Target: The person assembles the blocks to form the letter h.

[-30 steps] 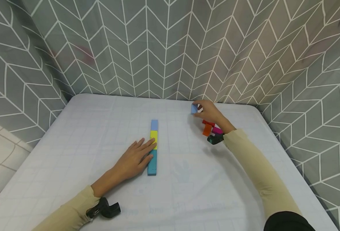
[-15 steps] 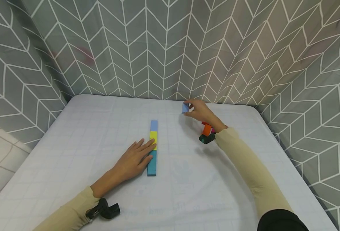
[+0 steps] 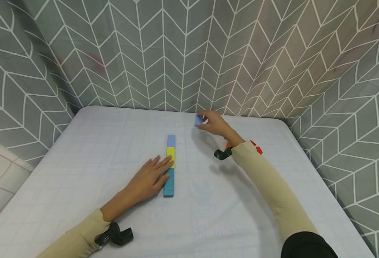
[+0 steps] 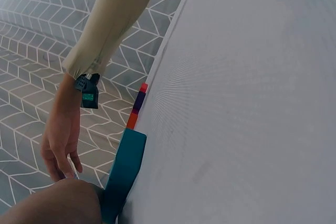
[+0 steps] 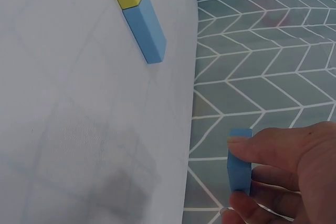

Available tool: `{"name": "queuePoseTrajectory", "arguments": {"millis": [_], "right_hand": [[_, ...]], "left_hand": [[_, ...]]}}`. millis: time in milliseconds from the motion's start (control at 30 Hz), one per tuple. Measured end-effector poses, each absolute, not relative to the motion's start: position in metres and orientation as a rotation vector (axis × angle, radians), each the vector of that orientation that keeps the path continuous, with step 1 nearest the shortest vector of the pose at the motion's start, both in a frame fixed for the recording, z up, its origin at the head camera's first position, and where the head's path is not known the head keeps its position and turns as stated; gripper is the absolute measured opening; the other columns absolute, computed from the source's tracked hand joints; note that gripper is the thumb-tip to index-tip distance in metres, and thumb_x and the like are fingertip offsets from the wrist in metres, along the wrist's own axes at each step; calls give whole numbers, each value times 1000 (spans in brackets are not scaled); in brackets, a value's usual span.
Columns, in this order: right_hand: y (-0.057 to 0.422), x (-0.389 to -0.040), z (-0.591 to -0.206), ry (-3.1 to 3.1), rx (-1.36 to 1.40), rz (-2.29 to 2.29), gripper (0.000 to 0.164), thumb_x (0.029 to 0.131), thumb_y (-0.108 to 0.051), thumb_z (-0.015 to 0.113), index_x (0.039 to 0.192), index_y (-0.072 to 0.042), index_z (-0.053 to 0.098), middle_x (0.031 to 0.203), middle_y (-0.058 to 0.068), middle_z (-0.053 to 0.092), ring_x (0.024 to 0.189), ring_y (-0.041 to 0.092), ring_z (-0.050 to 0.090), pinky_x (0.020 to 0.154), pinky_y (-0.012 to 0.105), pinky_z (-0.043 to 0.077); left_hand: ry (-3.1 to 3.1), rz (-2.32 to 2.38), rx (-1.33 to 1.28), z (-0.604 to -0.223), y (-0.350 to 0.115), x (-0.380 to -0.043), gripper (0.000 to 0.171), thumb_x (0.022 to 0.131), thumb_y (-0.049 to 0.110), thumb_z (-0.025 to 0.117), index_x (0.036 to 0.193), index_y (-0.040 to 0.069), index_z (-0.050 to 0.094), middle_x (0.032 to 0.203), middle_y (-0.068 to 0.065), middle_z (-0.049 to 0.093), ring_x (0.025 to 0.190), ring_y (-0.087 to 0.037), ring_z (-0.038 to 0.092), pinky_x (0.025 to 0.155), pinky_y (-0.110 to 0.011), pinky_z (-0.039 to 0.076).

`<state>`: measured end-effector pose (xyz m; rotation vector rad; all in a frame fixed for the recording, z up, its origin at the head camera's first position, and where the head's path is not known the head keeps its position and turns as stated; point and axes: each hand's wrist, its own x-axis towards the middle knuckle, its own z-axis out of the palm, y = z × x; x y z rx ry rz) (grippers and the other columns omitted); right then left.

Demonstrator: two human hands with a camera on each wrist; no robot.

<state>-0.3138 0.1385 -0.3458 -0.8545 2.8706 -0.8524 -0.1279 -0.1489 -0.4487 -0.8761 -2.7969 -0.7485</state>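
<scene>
A straight row lies on the white table: a teal block [image 3: 168,186] nearest, a yellow block [image 3: 170,152] in the middle, a light blue block [image 3: 171,141] at the far end. Across the yellow and teal blocks rests my left hand [image 3: 150,176], flat with fingers extended. Beyond the row and to its right, my right hand [image 3: 215,123] pinches another light blue block [image 5: 239,163] between thumb and fingers, held above the table's far edge. In the right wrist view, the row's blue end piece [image 5: 146,32] butts against the yellow one.
Under the right forearm sit loose blocks, partly hidden: an orange block [image 3: 228,144] and a red block [image 3: 259,150]. A purple block [image 4: 139,102] shows among them in the left wrist view. Patterned curtains [image 3: 183,53] hang behind the table [image 3: 208,222] and at its sides.
My right hand has moved left with the light blue block, toward the row's far end. Its forearm now covers more of the loose blocks. The left hand stays put.
</scene>
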Motion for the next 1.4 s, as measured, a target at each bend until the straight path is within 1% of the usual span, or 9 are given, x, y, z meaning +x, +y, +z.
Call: {"name": "queuePoseTrajectory", "arguments": {"millis": [200, 500, 733, 1133, 1400], "right_hand": [[128, -316, -347, 2862, -897, -838, 53, 92, -8, 78, 139, 7, 60, 126, 21, 66, 110, 33, 64, 90, 43, 53], [112, -318, -352, 2858, -933, -798, 50, 94, -8, 76, 138, 8, 60, 125, 21, 65, 109, 32, 62, 93, 40, 52], [99, -317, -358, 2843, -924, -790, 49, 95, -7, 75, 139, 8, 60, 128, 20, 65, 110, 32, 62, 95, 39, 52], [78, -321, -368, 2810, -893, -743, 51, 98, -11, 73, 144, 5, 57, 139, 18, 61, 115, 29, 62, 97, 36, 51], [66, -320, -376, 2784, -852, -744, 51, 100, -12, 70, 146, 4, 55, 144, 17, 58, 118, 29, 61, 99, 36, 50]], "left_hand": [[-2819, -754, -869, -446, -149, -127, 51, 110, 32, 54, 156, 11, 50, 165, -4, 37, 151, -40, 28, 121, -61, 20], [-2831, -740, -881, -446, -150, -128, 51, 110, 34, 53, 157, 13, 49, 165, -3, 35, 152, -39, 28, 121, -59, 19], [-2834, -742, -876, -445, -150, -127, 52, 110, 34, 53, 157, 12, 48, 166, -3, 35, 152, -39, 26, 121, -60, 19], [-2837, -753, -884, -443, -151, -126, 52, 110, 33, 54, 157, 12, 48, 165, -4, 35, 151, -41, 27, 121, -61, 19], [-2840, -741, -883, -444, -150, -127, 52, 110, 34, 53, 157, 13, 49, 165, -3, 36, 152, -40, 27, 121, -61, 19]]}}
